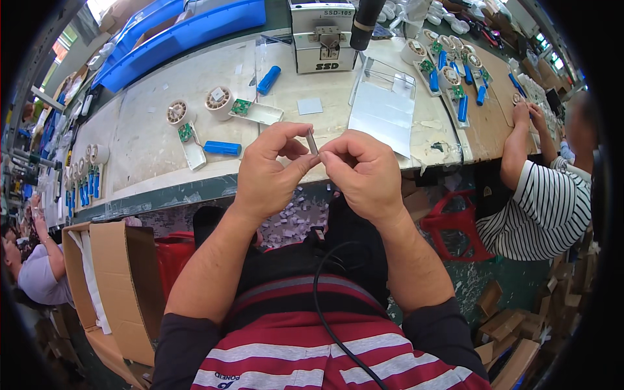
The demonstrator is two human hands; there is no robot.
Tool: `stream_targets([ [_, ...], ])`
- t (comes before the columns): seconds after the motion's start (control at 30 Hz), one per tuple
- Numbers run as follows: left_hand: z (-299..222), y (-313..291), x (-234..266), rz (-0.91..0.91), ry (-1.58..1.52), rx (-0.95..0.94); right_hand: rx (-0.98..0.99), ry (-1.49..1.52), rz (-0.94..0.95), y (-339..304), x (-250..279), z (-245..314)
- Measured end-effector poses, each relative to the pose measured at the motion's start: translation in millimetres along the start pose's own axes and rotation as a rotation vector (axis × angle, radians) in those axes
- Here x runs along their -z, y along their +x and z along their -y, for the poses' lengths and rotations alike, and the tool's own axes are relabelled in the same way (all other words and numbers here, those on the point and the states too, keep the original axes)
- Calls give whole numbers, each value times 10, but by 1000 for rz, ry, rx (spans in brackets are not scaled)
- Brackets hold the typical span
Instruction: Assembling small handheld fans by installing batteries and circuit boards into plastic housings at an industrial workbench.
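Head view: over the surface's front edge (195,194), I see left hand (268,174) and right hand (369,170) pinching a thin grey piece (311,141).

The left forearm (211,273) slants in from seven o'clock, the right forearm (419,266) from five. The left hand (270,172) curves thumb and forefinger into a pinch aimed toward two; the right hand (365,172), fingers curled, points its thumb toward ten, fingertips nearly meeting the left's.
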State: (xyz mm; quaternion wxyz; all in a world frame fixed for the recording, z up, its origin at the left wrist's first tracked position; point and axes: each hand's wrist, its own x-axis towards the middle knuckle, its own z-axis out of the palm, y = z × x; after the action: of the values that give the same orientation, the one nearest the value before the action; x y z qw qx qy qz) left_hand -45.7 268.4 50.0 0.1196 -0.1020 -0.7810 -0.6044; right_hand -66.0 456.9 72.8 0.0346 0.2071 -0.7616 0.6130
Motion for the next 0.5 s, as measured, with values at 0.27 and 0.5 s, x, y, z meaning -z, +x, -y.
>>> stream_targets([
  [0.27,-23,-3,-45,-29,-31,-36,-46,68,-19,-22,-39,-21],
  [0.5,20,-21,-41,3,-228,36,-68,217,18,-12,-64,-90],
])
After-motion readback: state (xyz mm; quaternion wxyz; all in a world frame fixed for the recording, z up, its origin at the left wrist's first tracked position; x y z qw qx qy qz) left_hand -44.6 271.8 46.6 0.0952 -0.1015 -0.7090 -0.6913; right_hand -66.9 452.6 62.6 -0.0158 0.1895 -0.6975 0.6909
